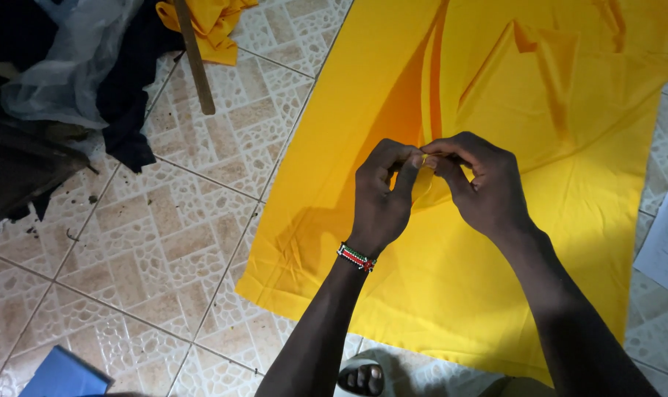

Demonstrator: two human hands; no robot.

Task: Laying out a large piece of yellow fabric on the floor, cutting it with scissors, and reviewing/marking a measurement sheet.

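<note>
A large yellow cloth (pixel 540 242) lies spread on the tiled floor, with folds and creases near its top. My left hand (pixel 381 195), with a beaded bracelet (pixel 356 258) at the wrist, and my right hand (pixel 481 180) meet over the cloth's middle. Both pinch a raised fold of the yellow cloth between fingertips, which touch each other. The pinched part is mostly hidden by my fingers.
A wooden stick (pixel 195 59) leans at the top left beside another yellow cloth piece (pixel 212 26). Dark fabric and a clear plastic sheet (pixel 69 66) lie at the far left. A white paper (pixel 665 242) sits at the right edge, a blue object (pixel 62 375) at bottom left. My sandalled foot (pixel 363 378) shows below.
</note>
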